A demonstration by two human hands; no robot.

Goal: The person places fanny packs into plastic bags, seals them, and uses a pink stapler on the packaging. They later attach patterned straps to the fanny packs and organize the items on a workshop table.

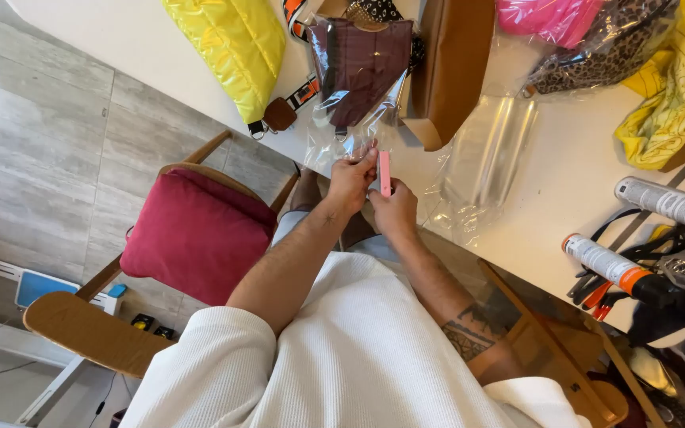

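Left hand (350, 181) pinches the clear bag (350, 119) holding a maroon pouch (361, 70) just above; right hand (394, 210) grips a pink strip (384, 172). The strip's adhesive could snag crooked on slack film.

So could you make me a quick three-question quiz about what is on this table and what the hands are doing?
1. True or false: the pink strip is held between both hands.
2. What colour is the puffy bag at the top of the table: A) blue, B) yellow, C) green?
3. What lies inside the clear plastic sleeve just above the hands?

Key
1. True: the left hand and the right hand both pinch it at the table edge.
2. B.
3. A dark maroon pouch.
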